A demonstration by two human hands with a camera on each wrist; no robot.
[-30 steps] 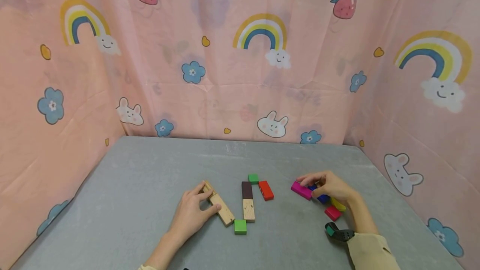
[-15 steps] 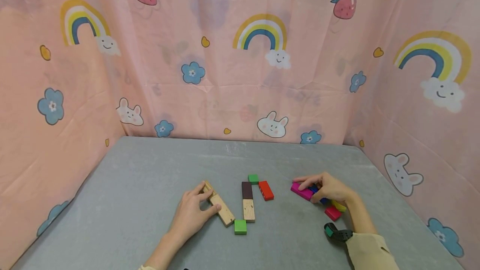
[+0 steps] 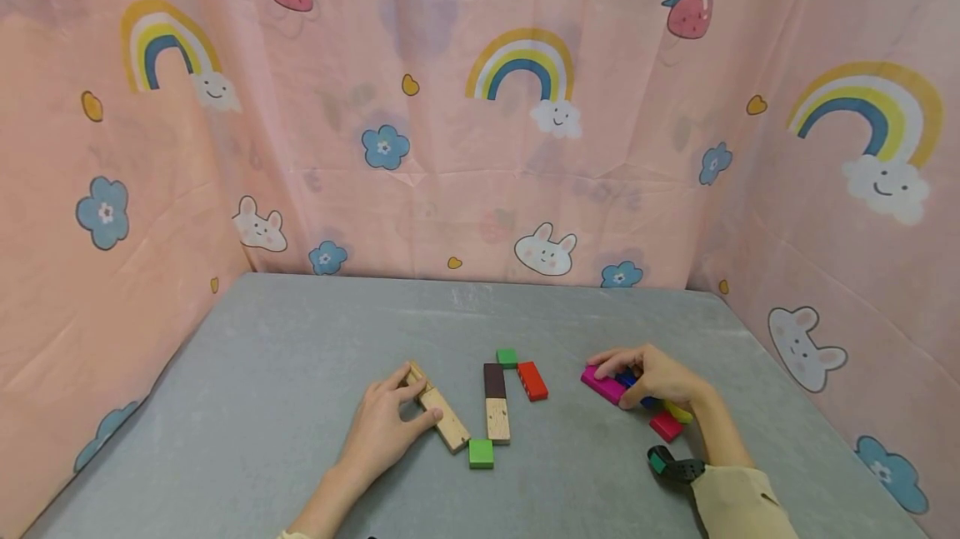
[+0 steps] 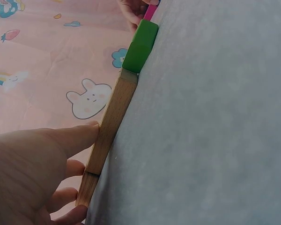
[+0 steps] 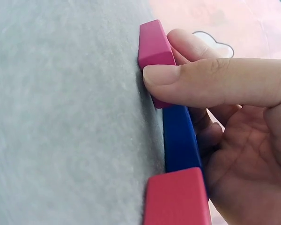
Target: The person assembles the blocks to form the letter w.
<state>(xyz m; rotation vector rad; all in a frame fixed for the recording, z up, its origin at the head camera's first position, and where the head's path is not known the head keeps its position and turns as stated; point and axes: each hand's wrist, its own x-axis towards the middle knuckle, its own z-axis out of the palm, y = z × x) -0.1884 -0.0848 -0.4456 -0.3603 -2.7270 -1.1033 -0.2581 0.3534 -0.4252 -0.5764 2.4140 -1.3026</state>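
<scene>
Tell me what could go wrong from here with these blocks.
The right hand pinches the magenta block very close to the blue block, so moving it might drag the blue one along. The left hand touches the long wooden block, whose end seems to meet the light green block; a slight push could shift both.

Free room left of magenta block (image 3: 606,390)

A long pale wooden block (image 3: 447,426) lies flat, slanted; touching its far end is a shorter wooden block (image 4: 88,186), and well to its right a slanted magenta rectangular block (image 3: 602,387).
</scene>
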